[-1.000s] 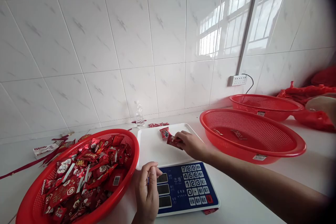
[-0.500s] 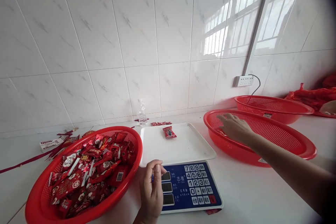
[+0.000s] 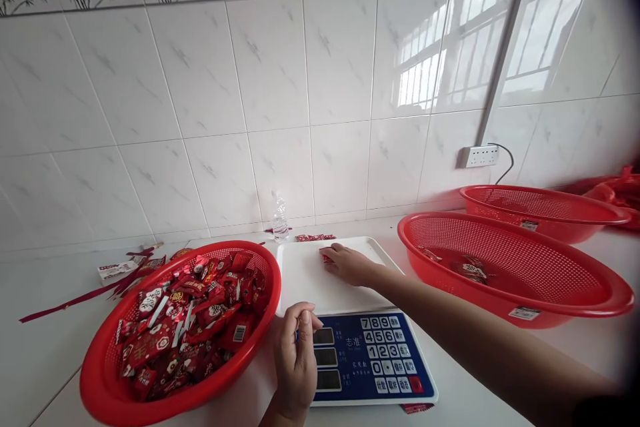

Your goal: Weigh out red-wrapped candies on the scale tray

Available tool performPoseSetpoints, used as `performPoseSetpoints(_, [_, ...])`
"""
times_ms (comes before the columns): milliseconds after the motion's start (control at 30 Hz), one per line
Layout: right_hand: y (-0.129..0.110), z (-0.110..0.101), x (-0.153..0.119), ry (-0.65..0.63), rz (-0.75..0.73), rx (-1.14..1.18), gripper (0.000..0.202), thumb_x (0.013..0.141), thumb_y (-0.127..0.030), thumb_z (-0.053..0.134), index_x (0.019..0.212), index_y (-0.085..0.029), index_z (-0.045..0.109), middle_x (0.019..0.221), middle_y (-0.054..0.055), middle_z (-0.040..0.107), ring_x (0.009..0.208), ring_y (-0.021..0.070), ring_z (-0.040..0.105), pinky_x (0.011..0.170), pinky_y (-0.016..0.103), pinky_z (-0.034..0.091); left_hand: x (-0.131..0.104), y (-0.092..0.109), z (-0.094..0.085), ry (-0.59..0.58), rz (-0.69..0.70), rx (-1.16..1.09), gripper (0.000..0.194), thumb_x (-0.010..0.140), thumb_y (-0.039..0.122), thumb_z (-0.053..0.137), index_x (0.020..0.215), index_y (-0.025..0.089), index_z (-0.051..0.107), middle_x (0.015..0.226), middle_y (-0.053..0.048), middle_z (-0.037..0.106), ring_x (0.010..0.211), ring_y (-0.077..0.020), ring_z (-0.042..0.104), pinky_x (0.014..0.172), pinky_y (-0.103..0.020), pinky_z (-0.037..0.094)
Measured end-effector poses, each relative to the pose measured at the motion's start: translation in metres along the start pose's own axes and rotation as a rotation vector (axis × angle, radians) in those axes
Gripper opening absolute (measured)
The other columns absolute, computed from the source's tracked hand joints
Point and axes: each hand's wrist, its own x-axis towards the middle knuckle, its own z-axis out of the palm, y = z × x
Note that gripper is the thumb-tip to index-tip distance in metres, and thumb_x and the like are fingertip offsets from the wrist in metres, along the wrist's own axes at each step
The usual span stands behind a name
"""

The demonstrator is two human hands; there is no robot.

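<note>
My right hand reaches over the white tray of the scale. Its fingers close on a small red wrapped candy, which they mostly cover. My left hand is upright at the near left corner of the scale's blue keypad panel. Its fingers are curled in against the thumb, and whatever they may hold is hidden. To the left, a red plastic basket is heaped with red wrapped candies. On the right, another red basket contains a few wrapped pieces.
A third red basket stands behind the right one. A clear plastic bottle and red packets are by the tiled wall. Ribbons and a white box lie at left. A power strip is on the wall.
My right hand has moved left from over the right basket to the candy on the tray. Pieces inside that basket now show. The view has shifted slightly; my left hand stays put.
</note>
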Motion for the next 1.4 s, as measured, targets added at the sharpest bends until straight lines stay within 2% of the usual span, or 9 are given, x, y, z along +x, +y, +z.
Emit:
performPoseSetpoints(233, [0.026, -0.01, -0.038, 0.158, 0.029, 0.006, 0.036, 0.095, -0.026, 0.031, 0.115, -0.022, 0.061, 0.114, 0.01, 0.065, 0.103, 0.0237, 0.06, 0.085, 0.036, 0.047, -0.003, 0.003, 0.001, -0.043, 0.063, -0.01, 0.025, 0.096, 0.029, 0.04, 0.092, 0.018, 0.061, 0.07, -0.002, 0.062, 0.068, -0.0121, 0.059, 0.066, -0.021, 0.049])
performPoseSetpoints(433, [0.097, -0.045, -0.081, 0.492, 0.254, -0.138, 0.044, 0.095, -0.033, 0.026, 0.122, -0.018, 0.058, 0.132, 0.015, 0.055, 0.115, 0.032, 0.055, 0.08, 0.043, 0.05, -0.005, 0.003, 0.004, -0.083, 0.071, -0.053, 0.024, 0.097, 0.028, 0.039, 0.093, 0.018, 0.061, 0.07, -0.002, 0.061, 0.068, -0.0124, 0.059, 0.066, -0.022, 0.049])
performPoseSetpoints(600, [0.145, -0.036, -0.099, 0.51, 0.418, -0.265, 0.047, 0.088, -0.041, 0.044, 0.124, -0.015, 0.06, 0.135, 0.026, 0.049, 0.116, 0.0469, 0.052, 0.063, 0.048, 0.051, -0.006, 0.003, 0.005, -0.102, 0.064, -0.064, 0.025, 0.097, 0.029, 0.038, 0.093, 0.017, 0.06, 0.07, -0.002, 0.061, 0.068, -0.0129, 0.059, 0.067, -0.023, 0.049])
performPoseSetpoints(700, [0.128, -0.012, -0.097, 0.558, 0.31, -0.245, 0.051, 0.085, -0.044, 0.049, 0.125, -0.014, 0.059, 0.135, 0.026, 0.05, 0.124, 0.0455, 0.045, 0.081, 0.054, 0.05, -0.007, 0.0, 0.006, -0.101, 0.067, -0.047, 0.026, 0.097, 0.03, 0.037, 0.094, 0.016, 0.06, 0.07, -0.003, 0.061, 0.068, -0.0136, 0.059, 0.067, -0.025, 0.049])
performPoseSetpoints(800, [0.081, 0.011, -0.088, 0.639, 0.117, -0.112, 0.051, 0.089, -0.05, 0.041, 0.126, -0.019, 0.057, 0.136, 0.017, 0.052, 0.124, 0.0359, 0.048, 0.09, 0.053, 0.049, -0.007, 0.001, 0.008, -0.106, 0.094, -0.012, 0.027, 0.097, 0.03, 0.037, 0.094, 0.016, 0.059, 0.069, -0.003, 0.061, 0.067, -0.0144, 0.059, 0.067, -0.026, 0.048])
performPoseSetpoints(933, [0.022, 0.028, -0.079, 0.659, -0.023, 0.033, 0.05, 0.09, -0.055, 0.036, 0.12, -0.021, 0.059, 0.128, 0.013, 0.059, 0.114, 0.0295, 0.058, 0.086, 0.045, 0.054, -0.005, 0.021, 0.0, -0.163, 0.118, 0.028, 0.025, 0.096, 0.027, 0.037, 0.093, 0.015, 0.06, 0.071, -0.004, 0.063, 0.067, -0.014, 0.059, 0.066, -0.025, 0.048])
performPoseSetpoints(1100, [-0.001, 0.03, -0.083, 0.595, -0.002, 0.126, 0.052, 0.09, -0.06, 0.034, 0.12, -0.026, 0.059, 0.115, 0.007, 0.068, 0.093, 0.0253, 0.068, 0.066, 0.036, 0.057, 0.008, 0.066, -0.042, -0.399, 0.172, 0.254, 0.016, 0.09, 0.023, 0.048, 0.09, 0.016, 0.063, 0.079, -0.005, 0.066, 0.075, -0.0141, 0.059, 0.072, -0.024, 0.047])
performPoseSetpoints(1267, [0.005, 0.029, -0.095, 0.596, 0.074, 0.247, 0.054, 0.086, -0.067, 0.035, 0.109, -0.029, 0.066, 0.099, 0.004, 0.072, 0.038, 0.0128, 0.053, 0.045, 0.032, 0.05, 0.045, 0.074, -0.09, -0.552, -0.1, 0.603, 0.018, 0.087, 0.023, 0.046, 0.085, 0.019, 0.063, 0.083, -0.002, 0.067, 0.076, -0.0141, 0.06, 0.07, -0.024, 0.045])
performPoseSetpoints(1400, [0.006, 0.028, -0.101, 0.619, 0.058, 0.318, 0.048, 0.085, -0.065, 0.041, 0.104, -0.029, 0.068, 0.097, 0.004, 0.073, 0.032, 0.009, 0.048, 0.046, 0.03, 0.049, 0.075, 0.049, -0.111, -0.816, -0.457, 0.868, 0.026, 0.088, 0.025, 0.041, 0.104, 0.024, 0.061, 0.106, -0.002, 0.068, 0.09, -0.0161, 0.063, 0.074, -0.024, 0.047])
